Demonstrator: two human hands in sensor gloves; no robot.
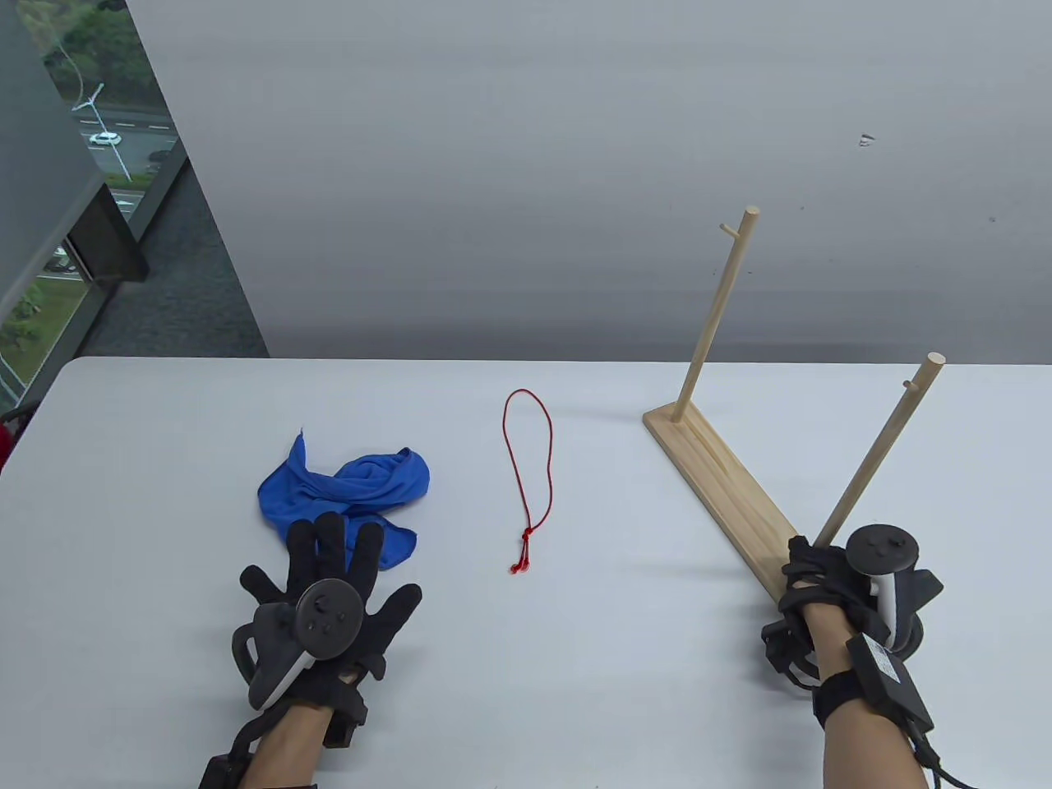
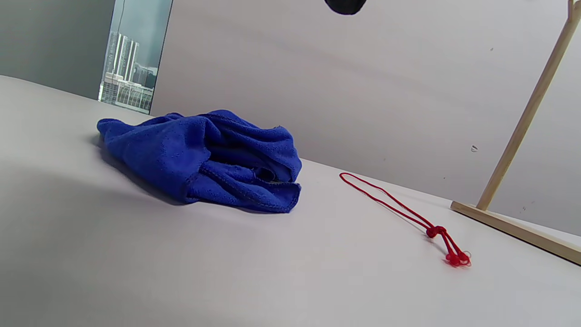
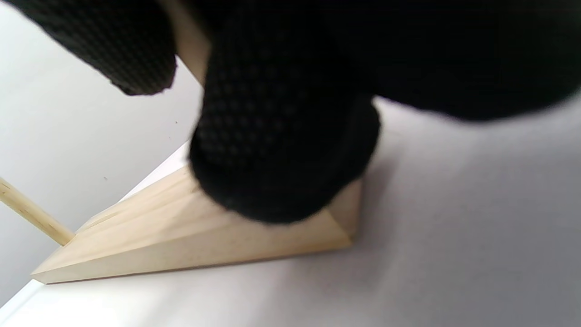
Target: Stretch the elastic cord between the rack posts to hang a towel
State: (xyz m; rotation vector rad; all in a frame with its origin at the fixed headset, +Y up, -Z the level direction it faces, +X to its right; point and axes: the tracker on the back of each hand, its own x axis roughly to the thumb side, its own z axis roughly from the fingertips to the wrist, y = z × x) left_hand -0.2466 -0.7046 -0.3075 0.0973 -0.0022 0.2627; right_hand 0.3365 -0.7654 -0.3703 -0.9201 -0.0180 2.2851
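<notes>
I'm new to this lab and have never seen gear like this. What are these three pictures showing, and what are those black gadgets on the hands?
These are a person's two gloved hands; the round gadgets are motion trackers strapped to their backs. One camera looks down at the table; the other two sit on the wrists. On the table lie a crumpled blue towel, a red elastic cord and a wooden rack with two posts. The left hand lies spread and flat beside the towel, holding nothing. The right hand grips the base of the rack's near post.
</notes>
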